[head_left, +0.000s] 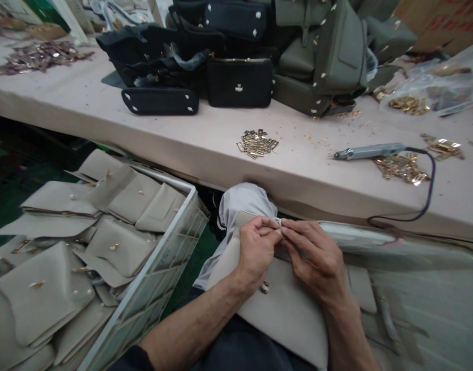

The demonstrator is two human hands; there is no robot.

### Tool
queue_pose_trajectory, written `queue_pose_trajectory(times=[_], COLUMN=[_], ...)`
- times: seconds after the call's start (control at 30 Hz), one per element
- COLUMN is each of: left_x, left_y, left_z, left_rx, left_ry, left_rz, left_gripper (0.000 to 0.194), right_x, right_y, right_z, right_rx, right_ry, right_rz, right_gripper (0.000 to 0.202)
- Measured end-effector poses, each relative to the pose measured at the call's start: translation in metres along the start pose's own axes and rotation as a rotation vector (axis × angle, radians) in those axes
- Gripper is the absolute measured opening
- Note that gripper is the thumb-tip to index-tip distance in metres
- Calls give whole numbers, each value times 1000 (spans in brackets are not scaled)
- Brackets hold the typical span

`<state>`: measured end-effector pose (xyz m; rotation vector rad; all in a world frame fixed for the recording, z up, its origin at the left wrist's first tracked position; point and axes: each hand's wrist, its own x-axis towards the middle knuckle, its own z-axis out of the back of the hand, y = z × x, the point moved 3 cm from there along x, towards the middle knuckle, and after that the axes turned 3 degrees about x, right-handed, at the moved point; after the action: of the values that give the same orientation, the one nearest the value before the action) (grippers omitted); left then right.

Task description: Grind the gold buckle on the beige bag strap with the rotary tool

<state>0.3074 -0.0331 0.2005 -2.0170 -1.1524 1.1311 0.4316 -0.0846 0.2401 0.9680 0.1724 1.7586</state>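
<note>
The pale grey-beige bag (288, 309) lies across the person's lap, below the front edge of the bench (198, 136), with 1 small metal clasp (264, 287) on its face. At its upper edge, 2 hands meet around a small shiny fitting (280, 223). The left hand (259, 247) is closed, fingers curled, thumb and forefinger pinching at the fitting. The right hand (316, 255) has its fingers nearly straight and drawn together, their tips nipping the fitting from the other side. How the fitting joins the bag is hidden by the fingers.

Left of the lap, a white crate (180, 250) holds a heap of similar bag pieces (120, 247), several with clasps. Right of the lap, under the bench's front edge, a pale bin (433, 268) holds more.

On the bench, a pile of flat metal plates (257, 143) lies near the middle of the front edge. Right of it, a grey power screwdriver (370, 151) rests beside more metal pieces (401, 169), its dark cord (432, 180) looping to the front edge. Farther back stand black bags (239, 82) and olive bags (337, 56).
</note>
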Motion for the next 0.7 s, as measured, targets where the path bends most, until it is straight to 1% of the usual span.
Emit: queue_pose_trajectory(times=[0.1,0.17,0.23,0.27,0.3,0.33,0.4,0.43,0.47,0.5,0.53,0.57,0.6,0.63,0.7], left_x=[-2,-4,-6,-8,-9,-11,-14,-15,-14,-13,-10,-8,-5,-3,2], left_y=[-6,-12,-17,-20,-23,-27,-36,-40,-41,-41,-38,-35,-31,-27,-19], left_z=[-8,-12,-15,-16,-15,-13,-9,-7,-7,-7,-9,-10,-11,-12,-11], left_rx=[-18,3,48,89,148,220,366,418,451,472,482,485,483,477,451], left_ry=[-19,-11,29,50,55,41,-12,-17,11,82,176,263,322,348,314], left_rz=[47,80,87,66,15,-65,-257,-327,-355,-335,-283,-225,-177,-144,-112], left_gripper=[25,24,23,23,24,24,23,25,30,36,41,43,43,43,43], right_x=[0,3,8,10,13,15,18,19,19,19,19,19,19,18,15], right_y=[-6,-9,-11,-11,-12,-13,-16,-17,-18,-19,-21,-23,-25,-28,-34], right_z=[0,1,5,7,9,11,14,14,14,14,13,12,10,8,5], right_rx=[22,60,121,155,188,221,284,310,334,354,368,378,388,402,446], right_ry=[-20,-40,-84,-108,-128,-142,-147,-145,-143,-142,-139,-137,-131,-121,-87], right_rz=[36,49,18,-16,-63,-117,-220,-263,-296,-323,-347,-374,-405,-442,-523], right_gripper=[44,45,41,36,32,27,20,17,15,14,14,15,17,20,25])
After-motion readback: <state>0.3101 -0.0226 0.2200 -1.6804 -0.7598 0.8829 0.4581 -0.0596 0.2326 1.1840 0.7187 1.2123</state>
